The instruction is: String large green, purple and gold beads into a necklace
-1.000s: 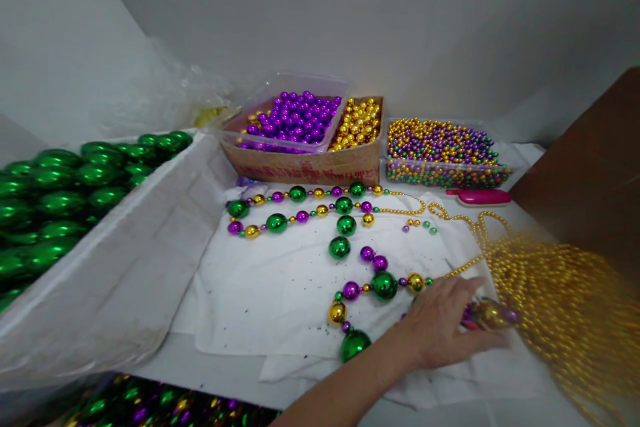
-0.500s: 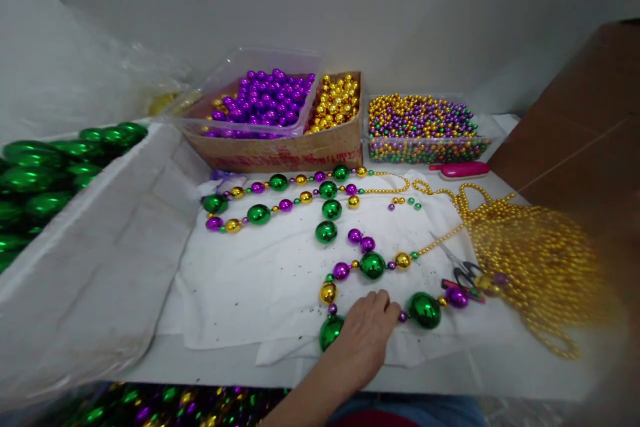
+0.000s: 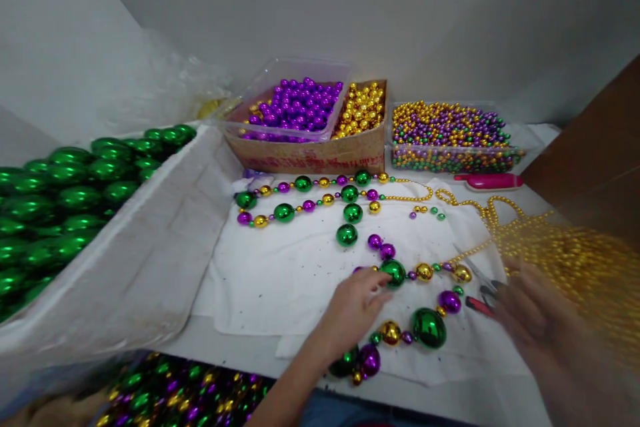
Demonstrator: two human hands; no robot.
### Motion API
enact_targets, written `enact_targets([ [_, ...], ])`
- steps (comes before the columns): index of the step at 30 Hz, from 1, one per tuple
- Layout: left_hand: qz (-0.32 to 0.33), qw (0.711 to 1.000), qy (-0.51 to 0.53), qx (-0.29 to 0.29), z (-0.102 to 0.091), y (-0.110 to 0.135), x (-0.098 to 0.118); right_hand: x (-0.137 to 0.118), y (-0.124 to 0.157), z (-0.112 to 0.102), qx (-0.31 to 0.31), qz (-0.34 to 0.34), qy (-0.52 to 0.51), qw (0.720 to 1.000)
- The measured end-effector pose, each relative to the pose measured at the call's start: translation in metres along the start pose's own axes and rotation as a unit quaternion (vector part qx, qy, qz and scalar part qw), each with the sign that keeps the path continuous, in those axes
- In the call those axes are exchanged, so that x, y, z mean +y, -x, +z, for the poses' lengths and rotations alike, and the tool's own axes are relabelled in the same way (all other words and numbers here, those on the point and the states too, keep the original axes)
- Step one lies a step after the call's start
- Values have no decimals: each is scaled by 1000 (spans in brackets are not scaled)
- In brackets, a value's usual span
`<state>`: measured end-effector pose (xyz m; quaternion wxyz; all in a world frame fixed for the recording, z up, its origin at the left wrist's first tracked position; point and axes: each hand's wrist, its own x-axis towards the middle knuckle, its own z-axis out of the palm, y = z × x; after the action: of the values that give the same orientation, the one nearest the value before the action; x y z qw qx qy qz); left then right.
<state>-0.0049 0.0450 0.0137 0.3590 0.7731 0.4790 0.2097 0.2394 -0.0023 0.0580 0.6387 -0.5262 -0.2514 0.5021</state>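
My left hand (image 3: 357,300) is over the near bead strand, fingers curled at the large green bead (image 3: 393,273); the fingers cover part of the strand. That strand of green, purple and gold beads curves round on a white cloth (image 3: 290,273), one end running into a thin gold bead chain (image 3: 470,251). My right hand (image 3: 535,313), smeared by motion, is at the right beside the scissors (image 3: 487,290) and a red-and-black tool (image 3: 479,307); its fingers are unclear. Farther back lies a second bead strand (image 3: 284,213), with loose green beads (image 3: 347,235) and purple beads (image 3: 375,241) nearby.
A clear tub of purple beads (image 3: 300,103) sits in a cardboard box (image 3: 310,157) with gold beads (image 3: 363,107). Mixed small beads (image 3: 450,133) fill another tub. A white foam box (image 3: 200,227) holds big green beads at left. Gold chains (image 3: 580,253) pile at right.
The view has swung left. My left hand has moved up the strand towards the large green bead. My right hand has come clearly into view, and the strand's near part has bent into a new curve.
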Motion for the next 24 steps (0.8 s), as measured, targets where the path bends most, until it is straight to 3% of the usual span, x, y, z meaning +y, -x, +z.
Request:
enact_targets([
  [3,-90,968,33,230,-25,-33,-27,28,8,-5,-12,105,-18,994],
  [5,-125,945,35,301,-33,-53,-45,42,10,-5,-21,127,-1,992],
  [9,-160,936,192,247,-31,-75,-65,57,7,1,-79,66,146,984],
  [13,-170,915,301,206,-29,-72,-62,61,5,2,-128,19,253,959],
  [15,-184,869,427,168,-32,-67,-56,63,6,1,-127,8,271,954],
  [19,-211,698,677,99,-32,-61,-48,65,9,2,-139,-14,297,945],
  [24,-212,667,709,87,-24,-59,-47,63,13,6,-126,-41,328,935],
])
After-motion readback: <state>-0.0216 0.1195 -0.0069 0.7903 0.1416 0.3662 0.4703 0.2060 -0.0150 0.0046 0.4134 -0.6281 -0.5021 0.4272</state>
